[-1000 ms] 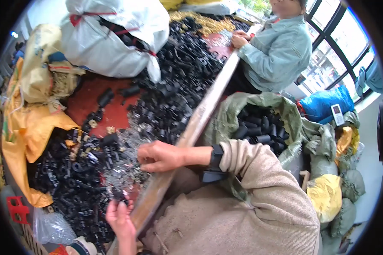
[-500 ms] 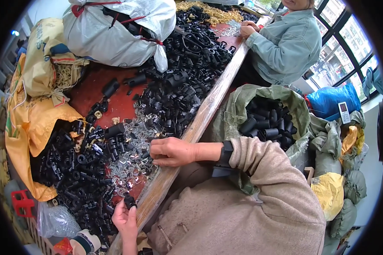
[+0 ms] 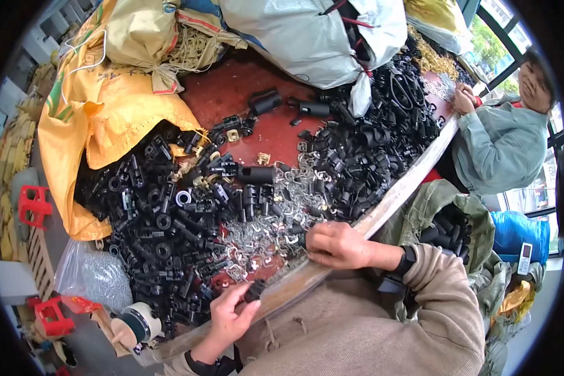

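Observation:
My left hand (image 3: 230, 314) pinches a small black plastic part (image 3: 254, 290) between thumb and fingers, just above the near wooden edge of the table. My right hand (image 3: 337, 246) is closed, its fingers bent down over the near side of a pile of small silvery metal clips (image 3: 257, 241). Whatever its fingertips hold, if anything, is hidden. To the left of the clips spreads a heap of black plastic fittings (image 3: 163, 232), some ring-shaped and some tubular. Another heap of black pieces (image 3: 363, 156) lies beyond my right hand.
A wooden rail (image 3: 373, 216) borders the red tabletop (image 3: 250, 75). An orange sack (image 3: 125, 131) and a white sack (image 3: 307, 44) stand on it. A green sack (image 3: 413, 213) of black parts is at right. A co-worker (image 3: 501, 144) works at the far right. Clear bag (image 3: 97, 276) at left.
The whole view has swung left, so the table and heaps appear farther right. My left hand still holds the black part; my right hand remains at the metal clips.

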### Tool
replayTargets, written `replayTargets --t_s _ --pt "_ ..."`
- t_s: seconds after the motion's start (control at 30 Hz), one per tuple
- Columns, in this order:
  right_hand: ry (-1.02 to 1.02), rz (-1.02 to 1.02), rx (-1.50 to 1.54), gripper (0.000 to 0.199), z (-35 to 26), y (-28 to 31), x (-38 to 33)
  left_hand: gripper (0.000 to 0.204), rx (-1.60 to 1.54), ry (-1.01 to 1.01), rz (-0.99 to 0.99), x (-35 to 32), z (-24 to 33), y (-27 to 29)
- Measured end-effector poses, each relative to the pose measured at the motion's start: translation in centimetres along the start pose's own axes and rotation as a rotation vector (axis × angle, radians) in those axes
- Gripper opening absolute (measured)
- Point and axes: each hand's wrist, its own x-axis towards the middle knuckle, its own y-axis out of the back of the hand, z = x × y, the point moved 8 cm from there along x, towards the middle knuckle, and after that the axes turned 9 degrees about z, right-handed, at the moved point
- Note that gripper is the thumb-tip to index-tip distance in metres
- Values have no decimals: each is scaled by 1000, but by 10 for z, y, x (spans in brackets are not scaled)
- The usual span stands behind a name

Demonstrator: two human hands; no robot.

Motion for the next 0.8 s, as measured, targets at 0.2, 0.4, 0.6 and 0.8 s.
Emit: replayTargets --t_s 0.2,0.4,0.6,0.8 --pt "51 -69 -153 17 -1 -2 5 34 55 -20 -88 10 5 0" --pt "37 -226 -178 20 5 -9 11 34 -54 134 -152 23 -2 3" --pt "66 -402 -194 25 6 -18 10 35 -105 141 -165 22 -8 1" --pt "107 -364 -192 25 2 -16 9 35 -119 141 -173 20 -8 3"
